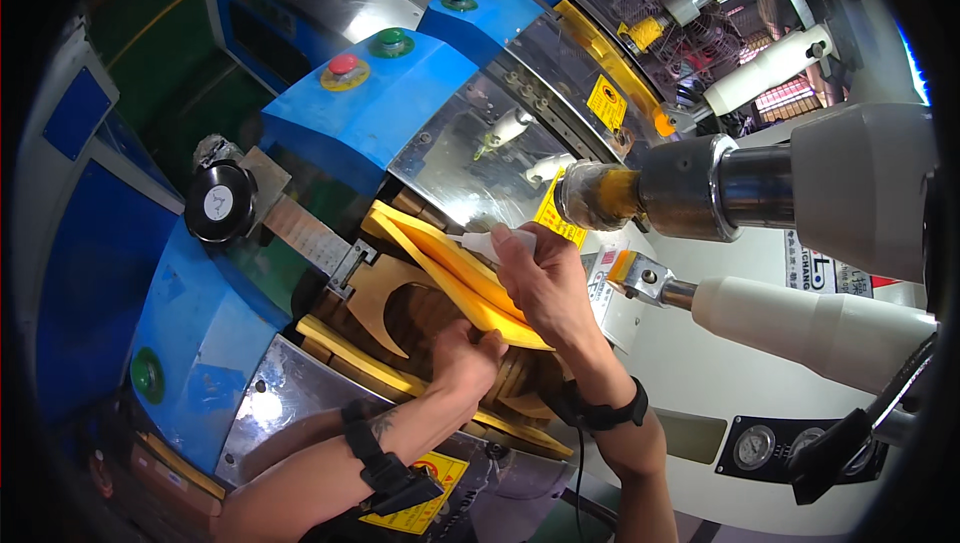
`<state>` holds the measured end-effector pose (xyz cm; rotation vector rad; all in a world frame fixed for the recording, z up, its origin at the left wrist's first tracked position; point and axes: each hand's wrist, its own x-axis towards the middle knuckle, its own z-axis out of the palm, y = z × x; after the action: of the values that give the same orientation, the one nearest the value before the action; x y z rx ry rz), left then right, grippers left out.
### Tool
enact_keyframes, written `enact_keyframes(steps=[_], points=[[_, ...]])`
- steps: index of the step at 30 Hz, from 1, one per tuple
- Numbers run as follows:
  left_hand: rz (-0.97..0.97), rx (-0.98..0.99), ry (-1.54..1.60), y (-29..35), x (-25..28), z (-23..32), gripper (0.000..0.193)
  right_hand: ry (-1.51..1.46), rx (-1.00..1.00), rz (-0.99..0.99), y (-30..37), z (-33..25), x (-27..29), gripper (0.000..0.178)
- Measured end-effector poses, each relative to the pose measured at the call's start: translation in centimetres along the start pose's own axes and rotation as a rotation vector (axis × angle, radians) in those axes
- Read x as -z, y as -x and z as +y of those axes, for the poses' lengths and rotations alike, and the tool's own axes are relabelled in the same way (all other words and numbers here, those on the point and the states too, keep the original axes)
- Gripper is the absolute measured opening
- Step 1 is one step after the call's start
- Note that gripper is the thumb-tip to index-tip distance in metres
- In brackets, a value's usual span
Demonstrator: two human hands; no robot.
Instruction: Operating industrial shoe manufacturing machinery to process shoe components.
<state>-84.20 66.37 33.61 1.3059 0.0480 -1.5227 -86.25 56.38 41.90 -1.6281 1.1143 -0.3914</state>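
A yellow pad, folded or made of two layers, stands tilted over the machine's brown slatted bed, with a gap along its upper edge. My left hand grips its lower edge between thumb and fingers. Above the gap, my right hand is closed around a small white bottle with a pointed tip. That tip lies against or just over the pad's opening; I cannot tell if it touches. Below and left of the pad, a tan curved plate is fixed to a hinged metal arm.
Blue machine housings carry red and green buttons. A thick metal press cylinder reaches in from the right, with a thinner white one below it. A black round knob ends the metal arm. Yellow strips edge the bed.
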Motion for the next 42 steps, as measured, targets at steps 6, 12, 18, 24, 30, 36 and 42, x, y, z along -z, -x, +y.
enact_keyframes(steps=[6,12,18,24,30,36,42], points=[[-0.025,-0.038,0.047,0.2,-0.5,0.5,0.011,-0.33,-0.125,0.063,2.3,-0.5,0.6,0.024],[0.077,-0.232,0.073,-3.2,-0.6,-1.6,0.01,-0.747,-0.08,0.164,7.6,0.6,2.3,0.022],[-0.097,-0.062,-0.414,-4.6,-0.1,3.9,0.005,-0.819,-0.021,0.326,13.4,-0.6,3.7,0.029],[-0.181,-0.106,-0.41,-4.0,0.0,3.8,0.013,-0.862,0.103,0.481,21.4,-1.4,2.5,0.025],[-0.216,-0.07,-0.448,-2.4,-1.8,4.2,0.01,-1.225,0.215,0.7,31.5,0.8,-0.7,0.024],[-0.202,-0.038,-0.296,-1.6,-2.3,4.8,0.027,-1.343,0.347,0.765,37.6,3.6,-3.6,0.021],[-0.208,-0.2,-0.343,-1.4,-1.8,3.5,0.022,-1.282,0.384,0.634,40.3,4.8,-4.6,0.031]])
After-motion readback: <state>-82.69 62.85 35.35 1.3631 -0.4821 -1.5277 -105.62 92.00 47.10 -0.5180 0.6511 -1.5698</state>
